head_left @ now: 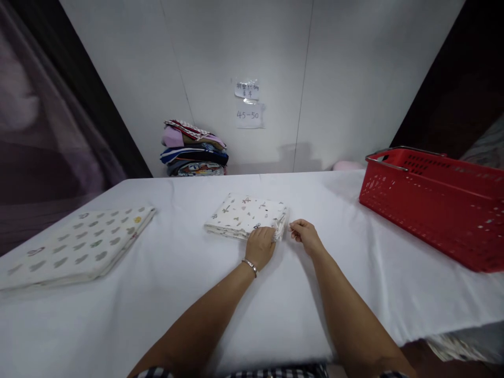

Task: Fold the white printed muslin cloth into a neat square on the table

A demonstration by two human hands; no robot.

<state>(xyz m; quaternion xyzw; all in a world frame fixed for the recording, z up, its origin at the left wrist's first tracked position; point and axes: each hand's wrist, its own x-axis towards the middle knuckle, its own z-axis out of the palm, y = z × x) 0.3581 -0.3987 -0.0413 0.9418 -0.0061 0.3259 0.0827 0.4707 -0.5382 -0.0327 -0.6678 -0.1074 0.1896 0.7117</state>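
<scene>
A folded white cloth with small scattered prints lies near the middle of the table. Its near right corner is in the grip of my left hand, whose fingers wrap over the edge. The layers at that end look bunched and slightly ruffled. Just to the right of this corner, my right hand has its fingers pinched together, a small gap away from the cloth. Whether anything thin is between those fingertips is too small to make out.
On the left of the white-covered table lies a larger folded cloth with grey heart-like prints. A red plastic basket stands at the right. Behind the far edge is a stack of folded fabrics, below paper signs on the wall.
</scene>
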